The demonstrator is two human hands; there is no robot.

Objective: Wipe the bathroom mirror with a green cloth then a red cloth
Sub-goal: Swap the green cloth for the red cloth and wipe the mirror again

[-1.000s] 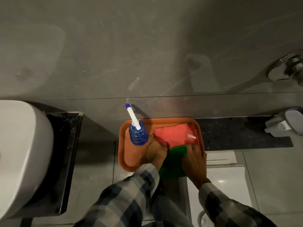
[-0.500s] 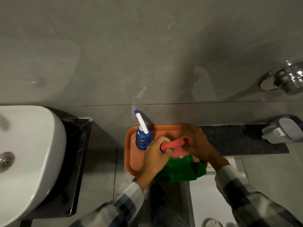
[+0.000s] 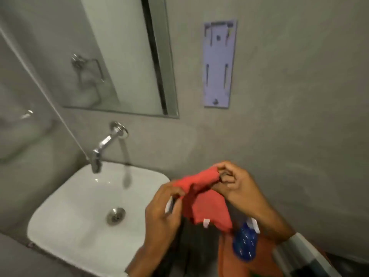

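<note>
Both hands hold the red cloth [image 3: 201, 198] up in front of the chest, right of the sink [image 3: 83, 212]. Left hand [image 3: 161, 214] grips one bunched end, fingers [image 3: 175, 193] curled and pinching the fabric. Right hand [image 3: 237, 188] pinches the other end between thumb and fingertips. Cloth sags between them, a white tag hanging at its lower edge.

Mirror [image 3: 123, 56] on the wall above the tap [image 3: 105, 144], up and to the left. Blue spray bottle [image 3: 244, 244] and an orange tray [image 3: 225, 256] below the right wrist. Green cloth not clearly visible; a sliver of green at the bottom edge could be it.

Step in hand, as judged: opening the red cloth for its pass. Best done by shaking it flat, folding it into a firm pad, then wiping in overlapping strokes from the top down. Keep the tag off the glass.
</note>
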